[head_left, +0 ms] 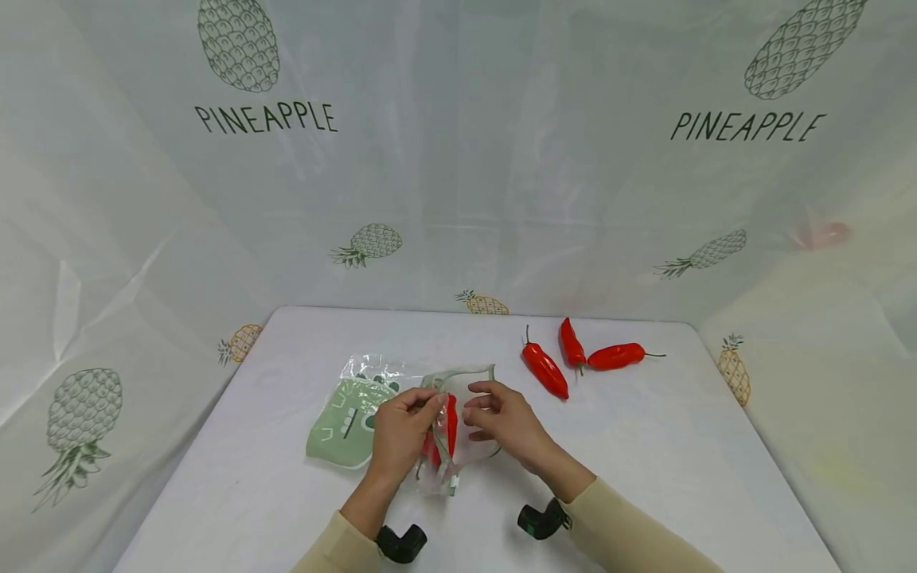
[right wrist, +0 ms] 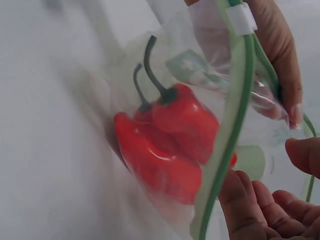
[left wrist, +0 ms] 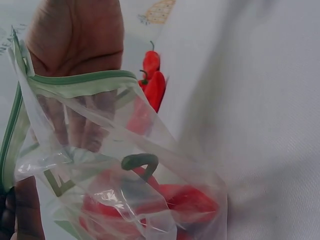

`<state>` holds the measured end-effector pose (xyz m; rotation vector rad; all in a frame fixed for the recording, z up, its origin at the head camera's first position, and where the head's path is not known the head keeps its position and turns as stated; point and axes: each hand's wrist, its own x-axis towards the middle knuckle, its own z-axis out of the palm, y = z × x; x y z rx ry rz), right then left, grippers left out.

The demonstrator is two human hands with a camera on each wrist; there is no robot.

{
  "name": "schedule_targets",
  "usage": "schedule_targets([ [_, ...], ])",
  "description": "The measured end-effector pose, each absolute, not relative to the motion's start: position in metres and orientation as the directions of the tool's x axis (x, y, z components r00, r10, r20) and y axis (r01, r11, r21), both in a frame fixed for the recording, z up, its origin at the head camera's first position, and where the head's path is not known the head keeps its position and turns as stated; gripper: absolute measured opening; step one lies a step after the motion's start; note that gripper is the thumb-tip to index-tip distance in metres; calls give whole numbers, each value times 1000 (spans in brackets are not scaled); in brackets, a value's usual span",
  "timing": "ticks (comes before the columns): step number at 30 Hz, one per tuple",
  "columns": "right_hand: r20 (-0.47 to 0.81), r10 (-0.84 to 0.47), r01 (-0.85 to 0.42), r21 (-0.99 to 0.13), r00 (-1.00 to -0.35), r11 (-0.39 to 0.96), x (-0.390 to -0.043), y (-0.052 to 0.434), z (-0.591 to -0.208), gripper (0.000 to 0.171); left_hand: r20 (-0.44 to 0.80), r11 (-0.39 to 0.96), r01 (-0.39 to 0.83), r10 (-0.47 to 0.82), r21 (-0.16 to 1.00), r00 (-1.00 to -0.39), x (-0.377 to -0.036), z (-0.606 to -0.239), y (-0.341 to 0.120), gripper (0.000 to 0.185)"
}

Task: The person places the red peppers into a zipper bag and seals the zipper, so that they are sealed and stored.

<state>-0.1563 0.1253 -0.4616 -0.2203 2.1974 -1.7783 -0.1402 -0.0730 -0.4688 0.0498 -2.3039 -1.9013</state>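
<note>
A clear zip bag with a green zip edge stands between both hands, holding red chili peppers with dark green stems. My left hand pinches the bag's rim between thumb and fingers. On the other side of its mouth is my right hand, fingers loosely bent and thumb apart from them. Through the plastic in the left wrist view, the right fingers show; whether they are inside or behind the bag I cannot tell. A white slider sits on the zip.
Left of the bag lies a flat green bag with a cartoon face in clear plastic. Three loose red chili peppers lie at the back right, one of them tilted nearest. The white table is surrounded by a pineapple-print sheet.
</note>
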Motion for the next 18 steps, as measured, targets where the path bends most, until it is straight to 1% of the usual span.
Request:
schedule_targets([
  [9,-129,-221,88,-979,-967,185,-166,147,-452,54,88,200,63,-119,978,-989,-141,-470,-74,13],
  [13,-108,-194,74,-982,-975,173,-173,160,-447,57,73,195,49,-117,980,-990,-143,-472,-74,10],
  [18,-79,-171,50,-985,-982,167,-184,180,-440,60,70,195,48,-112,980,-991,-141,-473,-74,10],
])
